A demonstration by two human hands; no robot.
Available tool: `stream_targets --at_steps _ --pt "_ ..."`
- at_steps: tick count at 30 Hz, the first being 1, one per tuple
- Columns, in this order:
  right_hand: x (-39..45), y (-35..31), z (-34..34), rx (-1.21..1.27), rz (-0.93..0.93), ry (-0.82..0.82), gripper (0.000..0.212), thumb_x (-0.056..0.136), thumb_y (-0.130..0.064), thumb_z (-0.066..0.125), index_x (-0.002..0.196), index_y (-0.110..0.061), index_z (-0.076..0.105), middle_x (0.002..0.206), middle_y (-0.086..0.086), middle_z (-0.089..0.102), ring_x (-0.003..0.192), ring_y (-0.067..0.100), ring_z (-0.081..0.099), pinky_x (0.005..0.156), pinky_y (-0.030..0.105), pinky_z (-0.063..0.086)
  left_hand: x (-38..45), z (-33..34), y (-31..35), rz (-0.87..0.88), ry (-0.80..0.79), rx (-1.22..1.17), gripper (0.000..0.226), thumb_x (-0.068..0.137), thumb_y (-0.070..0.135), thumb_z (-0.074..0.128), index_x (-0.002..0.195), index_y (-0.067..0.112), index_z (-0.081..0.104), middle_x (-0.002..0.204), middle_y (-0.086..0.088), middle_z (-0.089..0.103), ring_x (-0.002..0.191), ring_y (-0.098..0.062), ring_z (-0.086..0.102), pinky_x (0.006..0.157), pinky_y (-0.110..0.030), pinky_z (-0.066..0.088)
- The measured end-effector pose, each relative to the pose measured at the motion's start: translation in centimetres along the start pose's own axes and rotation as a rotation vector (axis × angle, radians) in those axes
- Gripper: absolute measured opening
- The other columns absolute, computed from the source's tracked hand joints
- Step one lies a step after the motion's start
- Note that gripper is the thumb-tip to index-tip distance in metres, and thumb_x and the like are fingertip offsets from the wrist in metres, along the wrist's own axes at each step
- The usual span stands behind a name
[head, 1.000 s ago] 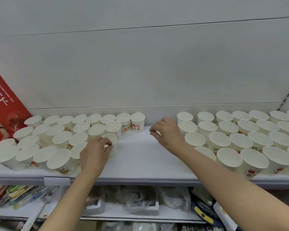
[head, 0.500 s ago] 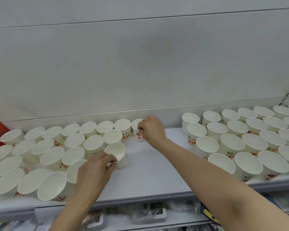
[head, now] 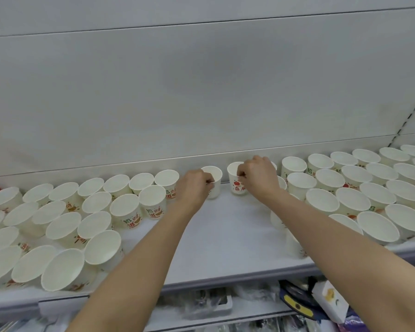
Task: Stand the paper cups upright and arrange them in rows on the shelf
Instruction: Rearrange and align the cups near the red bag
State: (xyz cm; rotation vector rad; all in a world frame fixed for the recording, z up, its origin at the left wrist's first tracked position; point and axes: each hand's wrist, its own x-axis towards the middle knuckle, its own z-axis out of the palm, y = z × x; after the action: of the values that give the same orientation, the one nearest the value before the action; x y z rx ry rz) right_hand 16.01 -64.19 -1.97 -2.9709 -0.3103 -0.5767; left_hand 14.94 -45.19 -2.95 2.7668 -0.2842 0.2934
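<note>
Both hands are at the back of the shelf (head: 225, 236), working in the bare gap between the two blocks of paper cups. Our left hand (head: 193, 188) pinches the near rim of one upright cup (head: 213, 179); it stands close to the back wall (head: 201, 104), just right of the left block (head: 101, 207). Our right hand (head: 258, 178) has thumb and fingers curled onto the rim of a second upright cup (head: 236, 182), the one with red print, also close to the back wall and just left of the right block (head: 345, 188). The two held cups stand apart from each other, with bare shelf between them. We judge the step to be seating these two into the back row so that it closes across the gap. To do it well, we should keep each cup's base flat on the shelf and slide rather than lift, since a rim pinch on thin paper will dent the lip if we squeeze. We should line each rim with its neighbours along the back wall and bring it up to touch the next cup, no harder. Risk: our forearms cross over the front rows of both blocks, and a careless withdrawal could topple cups there. We cannot tell whether a further cup sits hidden behind the right hand.
</note>
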Motion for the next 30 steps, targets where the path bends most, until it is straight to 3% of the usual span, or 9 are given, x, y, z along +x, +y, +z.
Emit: stream_targets --at_steps 7,13,17,21,24,26,28,30 --pt "-0.2 1.2 1.2 -0.052 -0.053 0.008 0.015 0.057 0.001 0.071 0.058 -0.012 0.065 0.056 0.004 0.059 0.062 0.029 0.048 0.062 0.033 0.032 0.9 1.9 0.4 0.026 0.003 0.041 0.016 0.092 0.030 0.059 0.098 0.024 0.072 0.101 0.001 0.066 0.101 -0.023 0.058 0.067 -0.031 0.042" --pt "-0.3 1.5 1.9 -0.058 -0.106 0.049 0.019 0.053 0.002 0.073 0.055 -0.013 0.061 0.053 0.001 0.056 0.059 0.027 0.047 0.058 0.033 0.037 0.4 1.9 0.9 0.015 -0.006 -0.004 0.023 0.089 0.029 0.062 0.111 0.025 0.069 0.111 0.003 0.064 0.104 -0.021 0.059 0.077 -0.034 0.048" --pt "-0.7 1.3 1.9 0.028 -0.110 0.104 0.016 0.058 -0.002 0.076 0.067 -0.012 0.068 0.062 0.004 0.061 0.068 0.031 0.053 0.063 0.035 0.041 -2.4 0.7 1.1 -0.038 0.095 -0.083 0.033 0.088 0.030 0.066 0.120 0.028 0.062 0.121 0.009 0.058 0.100 -0.015 0.061 0.074 -0.031 0.047" --pt "-1.7 -1.0 1.4 0.166 -0.186 0.232 0.014 0.064 -0.007 0.079 0.072 -0.013 0.070 0.071 0.006 0.066 0.073 0.032 0.058 0.066 0.038 0.043 -9.0 -0.4 -0.3 -0.101 0.237 -0.101 0.019 0.089 0.029 0.066 0.107 0.029 0.069 0.107 0.011 0.063 0.092 -0.012 0.059 0.070 -0.028 0.046" --pt "-3.2 -4.2 1.2 0.255 -0.286 0.271 0.011 0.069 -0.009 0.079 0.070 -0.015 0.069 0.069 0.004 0.066 0.072 0.031 0.058 0.066 0.037 0.042 -14.4 -1.7 -3.1 -0.167 0.350 0.034 0.006 0.083 0.024 0.073 0.089 0.026 0.072 0.088 0.010 0.066 0.081 -0.017 0.059 0.060 -0.030 0.047" --pt "-4.3 -6.6 1.5 0.291 -0.348 0.281 0.012 0.069 -0.010 0.078 0.069 -0.016 0.069 0.068 0.002 0.065 0.070 0.030 0.057 0.065 0.035 0.040 -17.2 -3.5 -5.9 -0.231 0.463 0.154 0.010 0.077 0.020 0.079 0.083 0.022 0.072 0.081 0.005 0.065 0.076 -0.022 0.058 0.058 -0.030 0.044" --pt "-5.1 -8.8 2.0 0.330 -0.394 0.265 0.013 0.069 -0.010 0.079 0.068 -0.018 0.068 0.067 -0.001 0.064 0.069 0.027 0.057 0.065 0.033 0.040 -19.3 -5.7 -8.6 -0.300 0.516 0.269 0.017 0.074 0.022 0.082 0.087 0.019 0.072 0.084 0.000 0.066 0.078 -0.026 0.056 0.062 -0.034 0.045" --pt "-5.7 -10.7 2.6 0.365 -0.412 0.229 0.014 0.068 -0.010 0.079 0.069 -0.018 0.068 0.067 -0.002 0.064 0.069 0.026 0.057 0.067 0.033 0.043 -20.4 -7.4 -10.4 -0.366 0.444 0.353 0.028 0.071 0.030 0.083 0.092 0.017 0.071 0.090 -0.003 0.066 0.083 -0.029 0.056 0.068 -0.038 0.047"
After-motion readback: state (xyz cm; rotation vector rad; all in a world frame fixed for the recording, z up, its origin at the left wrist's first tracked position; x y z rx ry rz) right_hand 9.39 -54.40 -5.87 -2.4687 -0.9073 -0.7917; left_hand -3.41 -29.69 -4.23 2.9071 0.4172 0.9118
